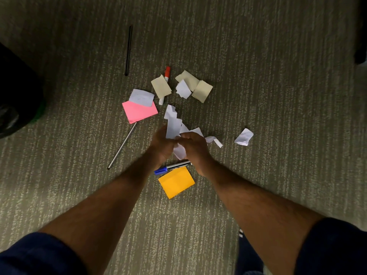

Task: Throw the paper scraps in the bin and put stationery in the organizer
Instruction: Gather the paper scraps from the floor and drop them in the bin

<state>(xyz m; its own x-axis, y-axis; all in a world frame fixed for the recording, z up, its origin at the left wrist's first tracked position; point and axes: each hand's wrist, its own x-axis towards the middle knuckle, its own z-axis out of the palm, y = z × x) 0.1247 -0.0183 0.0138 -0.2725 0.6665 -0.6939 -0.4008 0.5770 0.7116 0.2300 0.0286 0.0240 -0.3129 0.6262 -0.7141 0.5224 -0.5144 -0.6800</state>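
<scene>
I watched from far away. Both hands met over the grey striped carpet floor [258, 76]. The left hand [161, 144] and the right hand [193, 147] had their fingers [187, 135] closed on a bunch of torn white paper scraps [172, 124]. The bunch stuck up and away from the hands, long and thin, crumpled and folded.

The big dark bin [17, 96] stood far off to the left, so the left hand was nearer to it. I think the bunch had to go that way next.

More bits lay on the floor: a small white crumpled scrap [244, 137] just to the right, and tan paper pieces [201, 91] farther ahead. A blue-capped marker pen [171, 167] lay sideways under the wrists. I saw no organizer.
</scene>
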